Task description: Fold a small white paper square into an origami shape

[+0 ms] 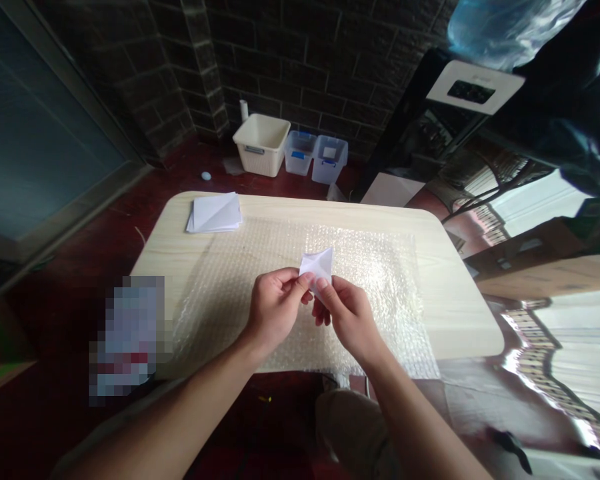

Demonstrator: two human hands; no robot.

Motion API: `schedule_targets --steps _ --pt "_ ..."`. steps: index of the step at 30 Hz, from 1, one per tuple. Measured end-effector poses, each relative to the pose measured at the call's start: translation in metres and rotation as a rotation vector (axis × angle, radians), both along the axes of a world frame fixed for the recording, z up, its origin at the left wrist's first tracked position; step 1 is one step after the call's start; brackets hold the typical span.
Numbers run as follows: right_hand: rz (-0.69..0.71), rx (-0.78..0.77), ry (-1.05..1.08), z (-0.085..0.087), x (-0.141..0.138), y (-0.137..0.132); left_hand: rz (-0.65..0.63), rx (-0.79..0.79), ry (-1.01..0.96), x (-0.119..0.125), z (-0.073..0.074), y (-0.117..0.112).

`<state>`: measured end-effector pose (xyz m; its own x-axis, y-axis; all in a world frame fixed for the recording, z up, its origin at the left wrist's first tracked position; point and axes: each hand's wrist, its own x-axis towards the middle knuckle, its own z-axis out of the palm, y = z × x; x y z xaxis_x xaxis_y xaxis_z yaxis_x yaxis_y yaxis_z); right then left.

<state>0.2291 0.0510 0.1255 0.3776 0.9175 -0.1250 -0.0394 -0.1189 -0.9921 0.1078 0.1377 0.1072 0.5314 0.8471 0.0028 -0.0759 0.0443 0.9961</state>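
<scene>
A small folded piece of white paper [318, 261] is held up between my two hands, above the bubble wrap [260, 257] on the table. My left hand [277, 303] pinches its lower left edge, thumb on top. On the lower right, my right hand [347, 307] grips it the same way, thumb pressed close beside the other thumb. Creases run across the paper's upper face. Fingers hide its lower part.
A stack of white paper sheets [215, 212] lies at the far left corner of the pale wooden table [455, 287]. Beyond the table, a cream basket [261, 143] and two clear plastic bins [329, 160] stand on the floor. A cardboard box [545, 277] is on the right.
</scene>
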Motion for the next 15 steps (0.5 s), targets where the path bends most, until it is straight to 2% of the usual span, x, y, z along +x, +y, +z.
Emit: schedule_targets --steps 5,9,15 --pt "0.024 0.013 -0.027 0.001 -0.005 0.004 -0.001 0.036 0.025 -0.007 -0.002 0.005" --pt "0.070 0.006 0.010 0.000 -0.011 0.008 -0.046 -0.087 -0.084 -0.012 -0.002 0.007" --pt "0.068 -0.113 -0.063 0.001 -0.023 0.014 0.119 -0.064 -0.067 -0.021 -0.002 0.013"
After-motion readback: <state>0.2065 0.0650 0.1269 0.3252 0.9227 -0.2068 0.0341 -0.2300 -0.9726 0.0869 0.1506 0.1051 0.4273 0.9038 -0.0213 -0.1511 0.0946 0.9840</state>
